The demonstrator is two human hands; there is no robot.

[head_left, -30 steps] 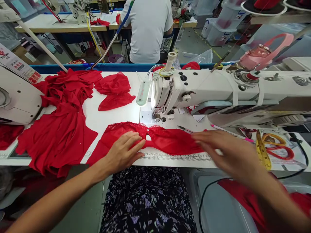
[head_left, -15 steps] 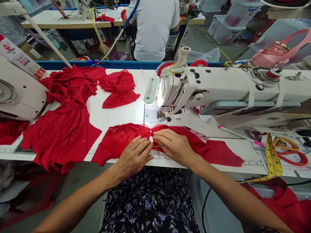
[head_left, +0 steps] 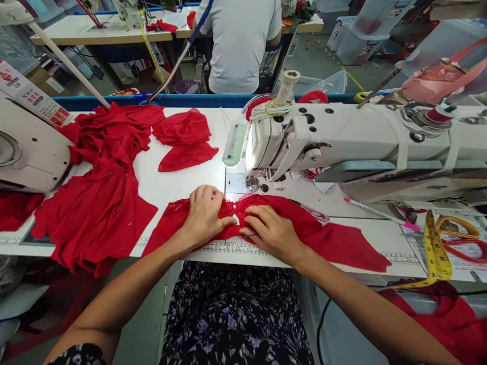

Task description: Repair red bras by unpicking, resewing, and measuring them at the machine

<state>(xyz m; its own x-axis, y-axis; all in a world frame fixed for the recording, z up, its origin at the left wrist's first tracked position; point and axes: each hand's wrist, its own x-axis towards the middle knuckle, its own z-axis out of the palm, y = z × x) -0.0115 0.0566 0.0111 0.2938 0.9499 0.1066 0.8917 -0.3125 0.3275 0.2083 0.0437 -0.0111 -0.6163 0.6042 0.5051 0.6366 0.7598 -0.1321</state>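
A red lace-edged garment piece (head_left: 327, 238) lies spread along the front of the white sewing table (head_left: 178, 182), just in front of the needle of the white sewing machine (head_left: 342, 137). My left hand (head_left: 205, 215) is curled, with its fingers gripping the fabric left of the centre join. My right hand (head_left: 268, 230) rests on the cloth right of the join, fingers pressed down and pinching it. Both hands nearly touch at the middle.
A heap of red fabric (head_left: 99, 172) covers the table's left side, with smaller red pieces (head_left: 184, 139) behind. Another machine (head_left: 26, 147) stands at far left. Snips (head_left: 314, 210), a pink pen (head_left: 380, 215), yellow tape measure (head_left: 433, 248) and scissors (head_left: 460, 238) lie at right. A person in white (head_left: 239, 40) sits beyond.
My right hand swept in from the right to the garment's centre. Both hands then pushed the piece forward toward the needle, and the left hand curled onto the fabric.
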